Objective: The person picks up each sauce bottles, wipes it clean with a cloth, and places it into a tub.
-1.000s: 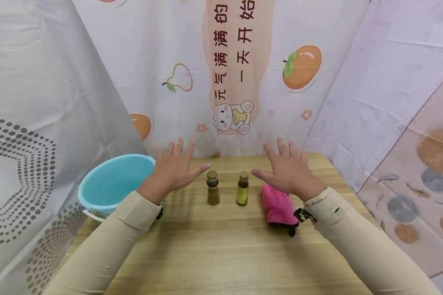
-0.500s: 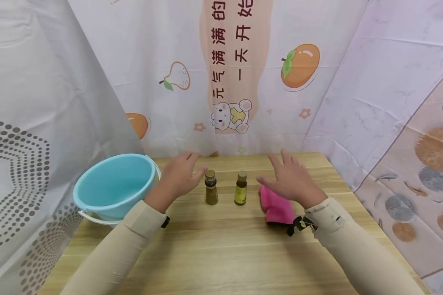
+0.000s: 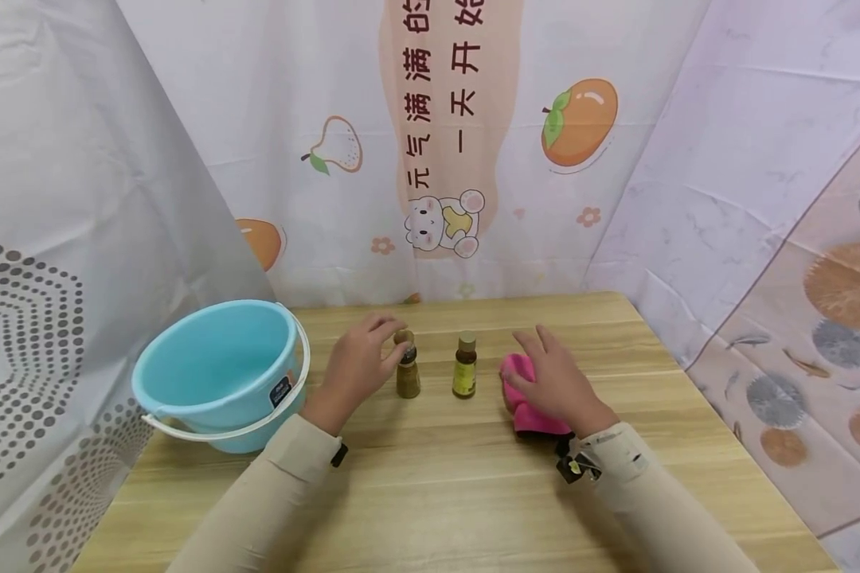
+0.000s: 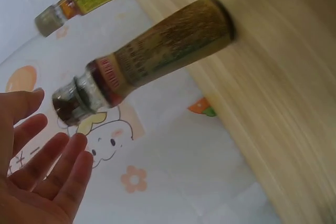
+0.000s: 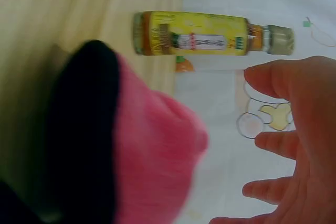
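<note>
Wooden bench (image 3: 416,501) carries a brown bottle (image 3: 408,383) beside the left grip (image 3: 358,360) and a pink cloth (image 3: 533,421) beneath the right grip (image 3: 555,388), both spread and holding nothing; bottle likely stiff, smooth, breakable, best held round its body, cloth soft, light, pinchable at a fold.

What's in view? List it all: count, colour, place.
Bucket: 1, light blue, table's left.
Brown bottle: 1, brown, mid-table.
Yellow-labelled bottle: 1, brown, right of that.
Cloth item: 1, pink and black, further right.
Table: 1, light wood, beneath these.
Back sheet: 1, white, behind table.
Left sheet: 1, white, grey-dotted, far left.
Right sheeting: count unclear, white and beige, far right.
Wrist devices: 2, black, at wrists.
Sleeves: 2, beige, foreground.
Left hand: 1, beside brown bottle.
Right hand: 1, over cloth item.
</note>
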Motion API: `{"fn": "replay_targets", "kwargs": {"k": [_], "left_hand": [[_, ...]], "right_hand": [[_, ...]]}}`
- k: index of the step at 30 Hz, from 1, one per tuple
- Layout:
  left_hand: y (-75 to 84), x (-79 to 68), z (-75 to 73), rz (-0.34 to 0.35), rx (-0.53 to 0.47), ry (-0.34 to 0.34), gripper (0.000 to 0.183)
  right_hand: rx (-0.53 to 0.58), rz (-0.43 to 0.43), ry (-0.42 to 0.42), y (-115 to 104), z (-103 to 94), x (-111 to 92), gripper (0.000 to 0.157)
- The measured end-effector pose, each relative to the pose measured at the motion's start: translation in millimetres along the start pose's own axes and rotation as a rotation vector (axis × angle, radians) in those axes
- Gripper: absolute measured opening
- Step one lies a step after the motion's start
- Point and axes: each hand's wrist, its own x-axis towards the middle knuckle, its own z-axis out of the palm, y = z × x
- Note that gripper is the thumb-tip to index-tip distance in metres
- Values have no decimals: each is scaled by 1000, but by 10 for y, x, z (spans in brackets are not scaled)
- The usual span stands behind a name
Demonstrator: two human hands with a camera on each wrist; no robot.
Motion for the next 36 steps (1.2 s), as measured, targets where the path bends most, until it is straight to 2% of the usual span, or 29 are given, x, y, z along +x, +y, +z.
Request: {"fn": "replay_targets", "kwargs": {"k": [7, 13, 16, 25, 32, 36], "left_hand": [[17, -52, 92, -20, 2, 24, 26], [41, -86, 158, -57, -35, 45, 19], [50, -97, 185, -74, -54, 64, 17], [96, -115, 196, -92, -81, 97, 15], [154, -193, 179, -83, -95, 116, 15], [197, -236, 154, -74, -102, 130, 13]], "right_hand": [[-16, 42, -32, 54, 204, -103, 80], [-38, 109, -117, 71, 324, -195, 93], [-55, 119, -126, 69, 381, -212, 95], [-111, 101, -84, 52, 473, -224, 82], [-140, 67, -86, -13, 492, -275, 68], [-133, 30, -70, -15, 511, -301, 67]]}}
